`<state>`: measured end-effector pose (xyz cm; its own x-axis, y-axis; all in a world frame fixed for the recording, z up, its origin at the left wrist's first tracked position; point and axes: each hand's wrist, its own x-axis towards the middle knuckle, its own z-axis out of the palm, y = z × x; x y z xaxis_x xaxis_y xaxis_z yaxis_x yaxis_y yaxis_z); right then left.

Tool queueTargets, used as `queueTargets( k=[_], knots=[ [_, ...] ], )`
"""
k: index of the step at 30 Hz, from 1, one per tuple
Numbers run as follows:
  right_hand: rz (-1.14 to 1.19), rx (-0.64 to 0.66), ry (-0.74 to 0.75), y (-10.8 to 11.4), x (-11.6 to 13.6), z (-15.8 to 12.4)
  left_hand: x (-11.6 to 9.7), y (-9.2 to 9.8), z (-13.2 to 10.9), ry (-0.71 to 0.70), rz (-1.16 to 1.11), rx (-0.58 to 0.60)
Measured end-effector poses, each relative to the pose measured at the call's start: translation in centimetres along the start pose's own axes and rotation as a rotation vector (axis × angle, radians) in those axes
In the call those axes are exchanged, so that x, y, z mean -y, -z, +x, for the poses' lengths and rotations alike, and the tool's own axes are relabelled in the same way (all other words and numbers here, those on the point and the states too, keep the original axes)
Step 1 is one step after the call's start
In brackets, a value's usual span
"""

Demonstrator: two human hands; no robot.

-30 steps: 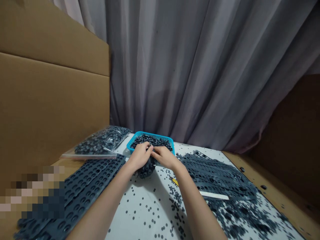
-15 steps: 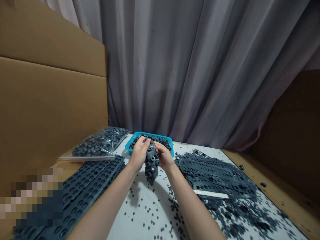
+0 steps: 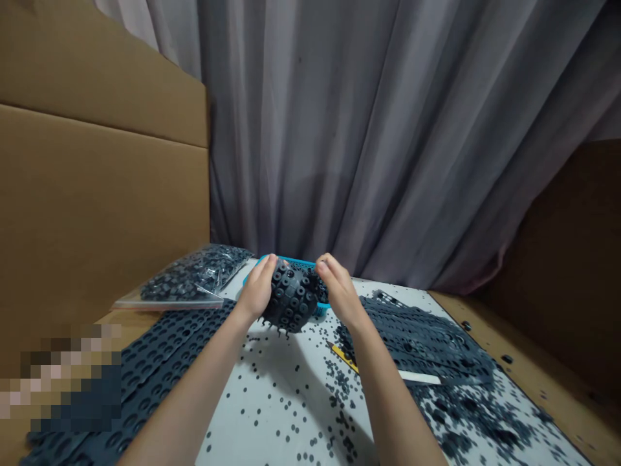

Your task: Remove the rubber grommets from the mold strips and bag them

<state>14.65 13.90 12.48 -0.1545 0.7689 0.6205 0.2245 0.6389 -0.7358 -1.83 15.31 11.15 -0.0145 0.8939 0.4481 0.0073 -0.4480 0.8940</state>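
Both my hands hold a dark grey rubber sheet (image 3: 292, 300) studded with small rings, bunched up just above the white table. My left hand (image 3: 255, 291) grips its left edge with the fingers curled over the top. My right hand (image 3: 336, 289) grips its right edge the same way. Right behind the sheet stands a blue plastic basket (image 3: 322, 304) of loose dark rings, mostly hidden by the sheet and my hands.
A stack of full rubber sheets (image 3: 160, 362) lies at the left, a clear bag of rings (image 3: 194, 275) behind it. Emptied sheets (image 3: 422, 343) pile up at the right, with a yellow-handled white tool (image 3: 417, 377) on them. Small dark bits dot the white table (image 3: 286, 414). Cardboard walls stand left and right.
The sheet hung narrow and folded between my hands; now my hands have moved apart and up, and the sheet is spread wider and bulging in front of the basket.
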Motion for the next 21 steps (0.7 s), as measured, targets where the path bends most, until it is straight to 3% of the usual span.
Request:
queueTargets(
  k=[5, 10, 16, 21],
  knots=[
    [-0.55, 0.163, 0.016, -1.3, 0.1, -0.5, -0.2, -0.5, -0.7, -0.123, 0.288, 0.201],
    [-0.652, 0.254, -0.047, -1.8, -1.4, -0.5, 0.3, -0.6, -1.0, -0.142, 0.502, 0.337],
    [-0.312, 0.336, -0.155, -2.4, -2.4, -0.5, 1.6, -0.7, -0.8, -0.159, 0.467, 0.196],
    [0.37, 0.337, -0.34, -2.9, -3.2, -0.2, 1.4, -0.9, -0.7, -0.069, 0.102, 0.245]
  ],
)
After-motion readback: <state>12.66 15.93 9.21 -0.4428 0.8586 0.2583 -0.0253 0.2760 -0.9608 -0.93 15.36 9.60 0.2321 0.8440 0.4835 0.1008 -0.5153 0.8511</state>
